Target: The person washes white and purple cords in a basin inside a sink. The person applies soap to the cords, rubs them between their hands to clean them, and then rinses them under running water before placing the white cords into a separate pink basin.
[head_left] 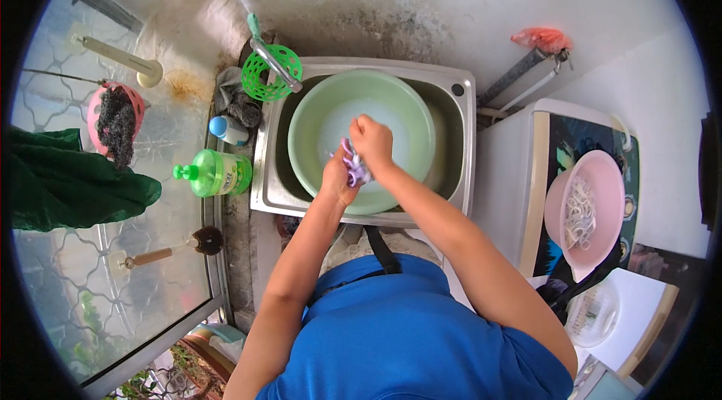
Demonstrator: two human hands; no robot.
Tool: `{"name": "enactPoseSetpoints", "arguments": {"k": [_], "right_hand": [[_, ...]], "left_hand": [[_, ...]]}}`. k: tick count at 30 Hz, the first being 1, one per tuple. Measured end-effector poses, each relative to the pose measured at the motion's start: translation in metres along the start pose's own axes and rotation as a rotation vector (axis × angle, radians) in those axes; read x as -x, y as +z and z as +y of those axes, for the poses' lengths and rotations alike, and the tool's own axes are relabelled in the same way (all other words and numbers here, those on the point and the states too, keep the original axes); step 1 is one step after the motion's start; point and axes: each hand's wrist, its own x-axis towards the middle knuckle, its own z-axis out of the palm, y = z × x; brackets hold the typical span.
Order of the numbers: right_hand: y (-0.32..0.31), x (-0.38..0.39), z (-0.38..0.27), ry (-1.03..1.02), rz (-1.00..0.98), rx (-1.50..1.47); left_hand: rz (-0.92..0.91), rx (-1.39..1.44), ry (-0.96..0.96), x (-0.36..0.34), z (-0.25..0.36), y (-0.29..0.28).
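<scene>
Both hands are over a pale green basin [304,146] that sits in a steel sink [265,188]. My left hand [336,178] grips a purple and white bundle [356,167] of soft, looped strands. Its exact kind does not show. My right hand [374,142] is closed in a fist just to the upper right, against the bundle, with part of it hidden beneath the fingers. Cloudy whitish water [391,110] lies in the bottom of the basin.
A faucet [278,67] with a green perforated basket [259,84] reaches over the sink's far left corner. At left stand a green pump bottle [218,173] and a blue-capped bottle [228,130]. A pink basin [611,197] holding pale strands [579,212] rests on the appliance [496,174] at right.
</scene>
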Motion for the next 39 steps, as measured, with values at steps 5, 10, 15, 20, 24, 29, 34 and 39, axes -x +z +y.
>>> {"name": "enactPoseSetpoints", "arguments": {"k": [5, 10, 15, 20, 24, 29, 34, 39], "right_hand": [[-0.007, 0.083, -0.047, -0.533, -0.158, -0.115], [0.007, 0.007, -0.006, -0.042, 0.002, 0.017], [-0.012, 0.067, -0.067, -0.489, -0.034, -0.133], [0.003, 0.0, 0.004, -0.246, 0.08, -0.081], [-0.005, -0.025, -0.016, -0.342, 0.135, -0.075], [-0.012, -0.014, -0.024, -0.244, 0.112, -0.112], [0.009, 0.086, -0.055, -0.752, -0.108, -0.397], [0.01, 0.001, 0.009, -0.333, 0.011, -0.177]], "left_hand": [[-0.109, 0.091, -0.009, -0.024, 0.014, -0.065], [0.142, -0.042, 0.035, -0.002, 0.004, 0.007], [0.129, 0.123, 0.323, -0.014, 0.001, -0.026], [-0.08, 0.223, 0.021, -0.01, -0.002, -0.001], [-0.013, 0.223, 0.077, 0.001, 0.0, 0.003], [-0.029, 0.227, -0.103, 0.024, 0.007, 0.043], [-0.493, 0.44, 0.054, -0.024, 0.003, -0.07], [0.194, 0.164, 0.042, 0.003, -0.009, 0.021]]}}
